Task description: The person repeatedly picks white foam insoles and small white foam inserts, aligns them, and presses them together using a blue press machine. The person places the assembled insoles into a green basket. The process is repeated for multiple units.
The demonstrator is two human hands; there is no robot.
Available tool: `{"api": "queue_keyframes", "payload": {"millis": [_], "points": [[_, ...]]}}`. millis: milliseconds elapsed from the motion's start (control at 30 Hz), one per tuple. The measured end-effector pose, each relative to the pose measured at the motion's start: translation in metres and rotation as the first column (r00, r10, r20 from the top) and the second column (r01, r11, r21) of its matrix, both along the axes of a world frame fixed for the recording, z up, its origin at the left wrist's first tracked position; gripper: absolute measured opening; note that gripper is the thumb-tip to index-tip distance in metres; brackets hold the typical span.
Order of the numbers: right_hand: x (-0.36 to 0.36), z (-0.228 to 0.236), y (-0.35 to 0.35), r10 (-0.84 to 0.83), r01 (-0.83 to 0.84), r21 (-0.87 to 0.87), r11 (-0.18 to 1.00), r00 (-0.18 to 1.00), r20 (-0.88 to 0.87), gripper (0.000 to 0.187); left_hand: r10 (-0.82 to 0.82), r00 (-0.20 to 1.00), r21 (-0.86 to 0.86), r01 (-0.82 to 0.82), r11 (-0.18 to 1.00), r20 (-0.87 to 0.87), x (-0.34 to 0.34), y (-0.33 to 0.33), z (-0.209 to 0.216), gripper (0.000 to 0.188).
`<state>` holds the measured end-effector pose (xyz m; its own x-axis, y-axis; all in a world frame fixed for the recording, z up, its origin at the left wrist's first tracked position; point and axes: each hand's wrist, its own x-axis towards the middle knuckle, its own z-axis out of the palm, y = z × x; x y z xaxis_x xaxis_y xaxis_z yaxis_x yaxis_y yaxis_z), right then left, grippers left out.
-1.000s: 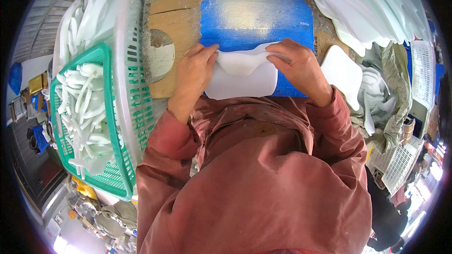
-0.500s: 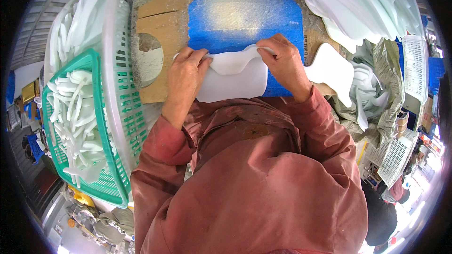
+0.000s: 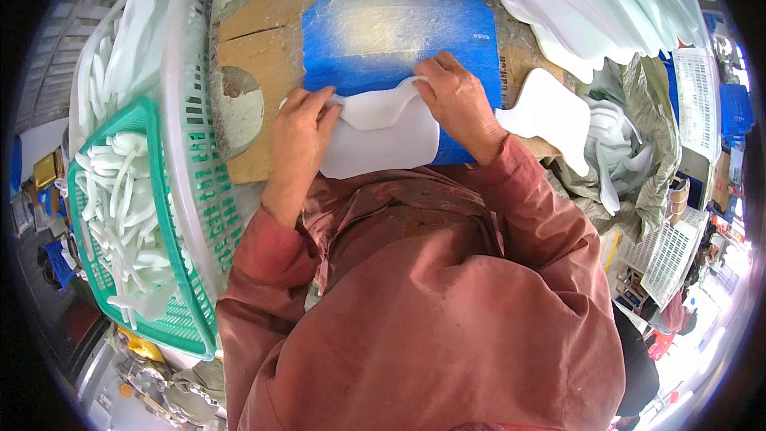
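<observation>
My left hand (image 3: 297,140) pinches one end of a curved white foam-like strip (image 3: 373,112) between thumb and fingers. The other end is pinched in my right hand (image 3: 459,104). The strip lies along the far edge of a wider white foam-like sheet (image 3: 381,148), close to my body; I cannot tell whether the two are joined. Under them, and reaching beyond, is a blue panel (image 3: 467,16) with a pale, crusted patch in its middle. To the right of my right hand lies another white shaped piece (image 3: 552,112), flat on the work surface.
On the left, a green basket (image 3: 163,215) full of white strips stands against a tall white crate (image 3: 177,96) holding larger white pieces. Brown cardboard (image 3: 259,52) lies beside the blue panel. At right are stacked white sheets (image 3: 606,8) and an olive sack (image 3: 658,136) of white pieces.
The whole view has shifted slightly, so the surroundings sit further left. Both hands keep their pinch on the strip, which has hardly moved against the sheet.
</observation>
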<state>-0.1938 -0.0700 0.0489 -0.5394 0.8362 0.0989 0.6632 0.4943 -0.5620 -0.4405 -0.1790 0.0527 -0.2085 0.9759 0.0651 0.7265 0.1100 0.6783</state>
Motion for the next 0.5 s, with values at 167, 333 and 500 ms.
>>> {"api": "queue_keyframes", "payload": {"millis": [167,333,500], "points": [[0.000,0.007,-0.001,-0.011,0.010,0.028,1.000,1.000,0.027,0.024,-0.050,0.998,0.172,0.056,0.984,-0.036,0.028,-0.001,0.020,0.037],[0.011,0.014,0.000,-0.072,0.073,0.020,0.997,0.997,-0.040,0.021,-0.214,0.963,0.089,0.230,0.969,-0.166,0.084,0.020,0.006,0.030],[0.032,0.007,-0.004,-0.242,0.155,-0.288,0.945,0.923,-0.299,0.016,-0.150,0.976,0.155,0.175,0.972,-0.159,0.088,0.020,-0.004,0.026]]}}
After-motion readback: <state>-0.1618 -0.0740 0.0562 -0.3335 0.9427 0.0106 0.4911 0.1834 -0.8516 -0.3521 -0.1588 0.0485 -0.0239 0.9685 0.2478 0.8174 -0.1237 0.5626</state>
